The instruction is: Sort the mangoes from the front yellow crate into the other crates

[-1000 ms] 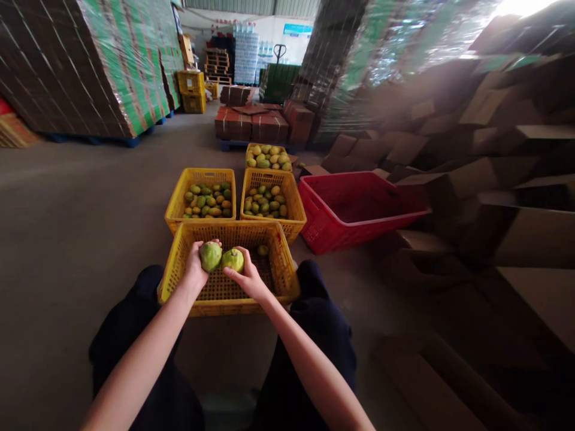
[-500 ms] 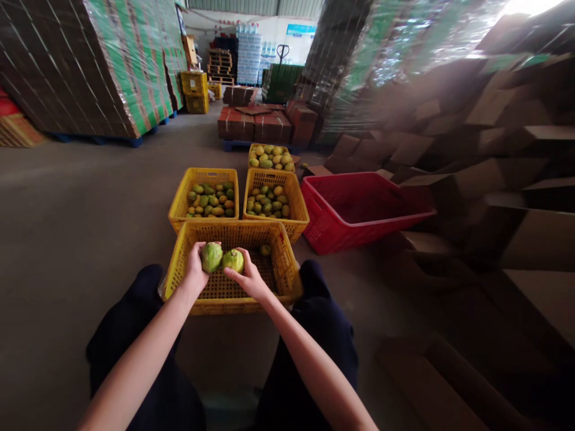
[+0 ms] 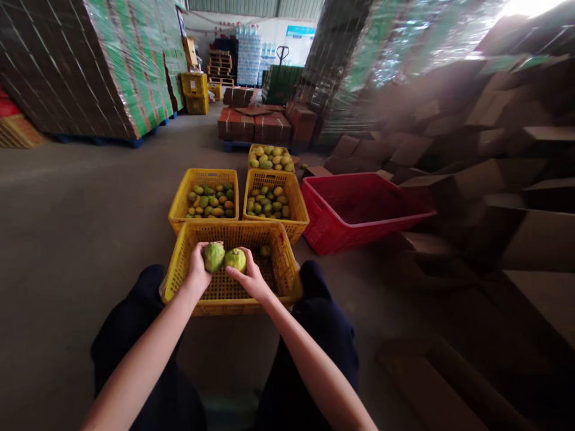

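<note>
My left hand (image 3: 199, 264) is closed around a green papaya (image 3: 214, 257) with pale patches. In my right hand (image 3: 252, 278) is a yellower green papaya (image 3: 236, 260), its stem end turned up toward me. The two fruits are side by side, a narrow gap between them, above the near yellow crate (image 3: 233, 307). Inside that crate, toward its far right corner, lies a single papaya (image 3: 265, 251). Some fingers of both hands are hidden behind the fruit.
Beyond the near crate stand a left yellow crate (image 3: 177, 200) and a right yellow crate (image 3: 299, 206), both holding papayas, with another filled crate (image 3: 250, 161) behind. A red bin (image 3: 344, 236) stands at right, beside heaped cardboard boxes (image 3: 485, 179). Wrapped pallet stacks (image 3: 135, 72) rise at left.
Both hands have shifted slightly to the right with their papayas, and the fruits have turned a little in the grip. The crates have not moved.
</note>
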`<control>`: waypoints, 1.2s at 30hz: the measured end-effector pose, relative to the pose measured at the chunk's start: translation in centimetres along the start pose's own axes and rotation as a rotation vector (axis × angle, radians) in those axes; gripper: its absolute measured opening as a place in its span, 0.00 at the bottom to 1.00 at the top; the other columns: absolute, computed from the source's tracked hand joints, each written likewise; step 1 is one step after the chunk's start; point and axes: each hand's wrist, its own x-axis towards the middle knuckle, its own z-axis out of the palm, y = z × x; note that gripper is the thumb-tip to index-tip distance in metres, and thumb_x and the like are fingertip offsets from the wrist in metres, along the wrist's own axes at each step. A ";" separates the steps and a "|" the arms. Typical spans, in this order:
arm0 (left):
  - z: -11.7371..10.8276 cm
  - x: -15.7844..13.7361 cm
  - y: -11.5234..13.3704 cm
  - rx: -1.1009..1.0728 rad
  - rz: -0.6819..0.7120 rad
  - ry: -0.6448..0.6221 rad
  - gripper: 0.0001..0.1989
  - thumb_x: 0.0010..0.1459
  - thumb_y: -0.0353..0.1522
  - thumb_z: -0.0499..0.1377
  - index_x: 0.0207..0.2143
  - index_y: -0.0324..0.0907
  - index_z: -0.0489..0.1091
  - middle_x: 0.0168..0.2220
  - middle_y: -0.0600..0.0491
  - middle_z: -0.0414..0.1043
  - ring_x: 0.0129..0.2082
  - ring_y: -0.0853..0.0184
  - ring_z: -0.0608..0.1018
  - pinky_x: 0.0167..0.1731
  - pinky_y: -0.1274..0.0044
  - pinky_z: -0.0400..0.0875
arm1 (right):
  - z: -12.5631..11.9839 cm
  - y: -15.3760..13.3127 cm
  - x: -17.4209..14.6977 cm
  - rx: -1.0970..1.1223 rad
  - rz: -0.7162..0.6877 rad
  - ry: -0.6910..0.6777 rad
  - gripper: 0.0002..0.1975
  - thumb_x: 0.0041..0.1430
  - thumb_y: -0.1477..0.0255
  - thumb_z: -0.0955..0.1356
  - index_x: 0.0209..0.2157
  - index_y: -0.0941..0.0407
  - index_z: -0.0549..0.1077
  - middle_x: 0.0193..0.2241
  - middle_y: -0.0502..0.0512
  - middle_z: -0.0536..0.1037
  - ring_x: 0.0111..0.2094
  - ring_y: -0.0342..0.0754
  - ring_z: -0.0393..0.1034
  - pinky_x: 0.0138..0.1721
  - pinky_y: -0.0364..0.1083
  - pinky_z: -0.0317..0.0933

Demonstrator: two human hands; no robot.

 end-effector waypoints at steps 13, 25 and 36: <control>0.2 0.0 -0.1 0.002 0.024 -0.017 0.14 0.55 0.27 0.49 0.25 0.34 0.74 0.20 0.50 0.75 0.21 0.68 0.77 0.24 0.79 0.73 | -0.1 -0.4 0.0 -0.020 0.015 0.023 0.29 0.50 0.58 0.71 0.51 0.52 0.59 0.40 0.52 0.73 0.38 0.46 0.67 0.43 0.47 0.62; 0.2 0.1 -0.2 -0.027 0.018 -0.019 0.14 0.52 0.27 0.50 0.28 0.36 0.76 0.19 0.51 0.74 0.22 0.66 0.78 0.24 0.77 0.74 | -0.5 -0.6 0.0 -0.122 0.000 0.002 0.27 0.52 0.59 0.71 0.50 0.52 0.61 0.41 0.53 0.74 0.39 0.47 0.68 0.42 0.46 0.62; -0.1 0.2 0.2 -0.069 -0.021 -0.016 0.13 0.53 0.28 0.49 0.28 0.36 0.74 0.20 0.50 0.74 0.23 0.65 0.78 0.26 0.76 0.74 | 0.2 -0.5 0.0 -0.072 -0.024 0.072 0.31 0.47 0.58 0.74 0.50 0.54 0.64 0.36 0.51 0.75 0.34 0.46 0.68 0.38 0.45 0.64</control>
